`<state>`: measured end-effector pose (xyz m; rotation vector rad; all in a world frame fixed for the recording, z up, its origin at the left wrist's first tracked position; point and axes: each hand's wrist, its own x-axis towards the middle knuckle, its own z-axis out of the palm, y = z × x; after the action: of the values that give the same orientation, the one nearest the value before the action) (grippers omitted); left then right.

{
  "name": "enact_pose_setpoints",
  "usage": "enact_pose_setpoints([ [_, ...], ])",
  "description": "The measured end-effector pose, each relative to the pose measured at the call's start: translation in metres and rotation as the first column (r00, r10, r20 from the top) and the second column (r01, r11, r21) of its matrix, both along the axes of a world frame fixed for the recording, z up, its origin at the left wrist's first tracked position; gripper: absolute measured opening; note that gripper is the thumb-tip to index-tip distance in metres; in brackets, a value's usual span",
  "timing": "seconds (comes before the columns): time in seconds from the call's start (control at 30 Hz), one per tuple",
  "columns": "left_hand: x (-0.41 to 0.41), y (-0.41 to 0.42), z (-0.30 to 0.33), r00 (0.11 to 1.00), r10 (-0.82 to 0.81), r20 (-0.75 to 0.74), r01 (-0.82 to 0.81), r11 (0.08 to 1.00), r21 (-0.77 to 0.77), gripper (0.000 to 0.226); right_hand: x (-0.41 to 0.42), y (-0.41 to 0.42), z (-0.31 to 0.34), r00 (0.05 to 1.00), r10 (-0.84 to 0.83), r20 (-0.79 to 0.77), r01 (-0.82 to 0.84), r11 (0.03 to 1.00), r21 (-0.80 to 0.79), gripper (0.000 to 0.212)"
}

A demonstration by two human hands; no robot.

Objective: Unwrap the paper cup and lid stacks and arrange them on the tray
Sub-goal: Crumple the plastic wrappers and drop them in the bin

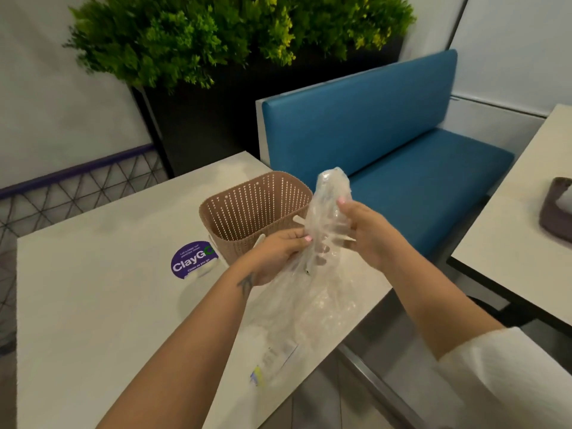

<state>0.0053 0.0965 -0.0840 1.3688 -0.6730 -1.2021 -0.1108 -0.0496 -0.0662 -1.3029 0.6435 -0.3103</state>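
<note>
I hold a clear plastic wrapper (328,212) upright above the white table (93,289); its contents look like white plastic pieces, too blurred to name. My left hand (278,255) pinches the wrapper's lower left side. My right hand (368,233) grips its right side a little higher. The wrapper's loose lower part (303,311) hangs crumpled down onto the table, with a printed label (275,357) near its bottom end. A tan perforated basket (235,209) stands on the table just behind and left of my hands. No cups or lids are clearly visible.
A purple round sticker (190,260) lies on the table left of the basket. A blue bench (387,144) sits behind the table, a dark planter with green foliage (216,35) beyond it. A second table (526,218) with a dark container (557,205) stands at right.
</note>
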Motion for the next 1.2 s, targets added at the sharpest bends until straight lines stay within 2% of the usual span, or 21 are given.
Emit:
enact_pose_setpoints([
  [0.07,-0.007,-0.006,0.005,0.998,-0.048,-0.029,0.049,0.999,0.005,0.034,0.001,-0.003,0.015,0.995,-0.103,-0.001,0.102,0.994,-0.046,0.039],
  [0.13,-0.013,-0.013,0.007,0.987,-0.143,-0.076,0.143,0.99,-0.005,0.042,0.0,-0.008,0.023,0.975,-0.222,0.004,0.221,0.971,-0.092,0.025],
  [0.2,-0.022,-0.021,0.005,0.977,-0.213,-0.017,0.213,0.977,0.014,0.041,-0.006,-0.012,0.03,0.955,-0.293,0.046,0.296,0.951,-0.088,0.024],
  [0.27,-0.033,-0.032,-0.001,0.97,-0.221,0.1,0.213,0.973,0.087,0.035,-0.014,-0.015,0.038,0.94,-0.326,0.096,0.333,0.94,-0.069,0.024],
  [0.33,-0.037,-0.043,-0.01,0.978,-0.175,0.114,0.16,0.978,0.13,0.027,-0.022,-0.016,0.046,0.941,-0.31,0.138,0.324,0.942,-0.089,0.02],
  [0.47,-0.034,-0.07,-0.015,0.988,0.042,-0.148,-0.027,0.994,0.106,0.016,-0.049,-0.014,0.049,0.97,-0.11,0.218,0.156,0.966,-0.207,0.02],
  [0.5,-0.035,-0.076,-0.011,0.972,0.088,-0.22,-0.07,0.994,0.089,0.017,-0.056,-0.014,0.044,0.978,-0.064,0.197,0.114,0.961,-0.252,0.028],
  [0.57,-0.035,-0.085,-0.004,0.955,0.092,-0.281,-0.073,0.994,0.075,0.024,-0.067,-0.017,0.023,0.999,-0.033,0.036,0.045,0.907,-0.418,0.047],
  [0.63,-0.036,-0.092,0.005,0.96,0.023,-0.278,0.01,0.993,0.114,0.024,-0.074,-0.022,-0.001,0.98,-0.018,-0.2,-0.112,0.778,-0.619,0.046],
  [0.67,-0.036,-0.095,0.008,0.963,-0.015,-0.27,0.055,0.988,0.143,0.023,-0.077,-0.024,-0.011,0.955,0.013,-0.297,-0.214,0.724,-0.656,0.042],
  [0.7,-0.037,-0.098,0.01,0.963,-0.031,-0.266,0.077,0.984,0.163,0.023,-0.081,-0.026,-0.018,0.933,0.057,-0.356,-0.287,0.714,-0.639,0.04],
  [0.77,-0.038,-0.106,0.009,0.958,-0.053,-0.281,0.108,0.976,0.187,0.025,-0.09,-0.024,-0.02,0.933,0.128,-0.338,-0.29,0.822,-0.49,0.034],
  [0.8,-0.04,-0.108,0.009,0.954,-0.066,-0.293,0.125,0.974,0.188,0.03,-0.094,-0.023,-0.016,0.952,0.153,-0.264,-0.247,0.893,-0.376,0.035],
  [0.87,-0.042,-0.11,0.007,0.957,-0.078,-0.281,0.138,0.97,0.2,0.035,-0.103,-0.023,-0.009,0.992,0.118,-0.046,-0.12,0.992,-0.04,0.035],
  [0.9,-0.043,-0.112,0.008,0.957,-0.103,-0.272,0.159,0.968,0.193,0.027,-0.106,-0.023,-0.006,0.996,0.088,0.032,-0.091,0.993,0.079,0.03],
  [0.93,-0.046,-0.111,0.011,0.953,-0.132,-0.272,0.185,0.966,0.183,0.017,-0.107,-0.026,-0.004,0.995,0.075,0.069,-0.083,0.989,0.126,0.033],
  [1.0,-0.047,-0.116,0.012,0.947,-0.161,-0.276,0.208,0.967,0.149,0.026,-0.108,-0.027,-0.003,0.995,0.104,0.009,-0.104,0.993,0.047,0.043],
  [1.1,-0.051,-0.123,0.011,0.966,-0.182,-0.182,0.214,0.96,0.178,0.031,-0.107,-0.022,-0.002,0.995,0.065,-0.079,-0.075,0.988,-0.131,0.017],
  [1.2,-0.061,-0.123,0.02,0.985,-0.168,0.033,0.154,0.956,0.248,0.028,-0.113,-0.021,-0.002,1.0,0.0,0.029,0.004,0.993,-0.116,0.029],
])
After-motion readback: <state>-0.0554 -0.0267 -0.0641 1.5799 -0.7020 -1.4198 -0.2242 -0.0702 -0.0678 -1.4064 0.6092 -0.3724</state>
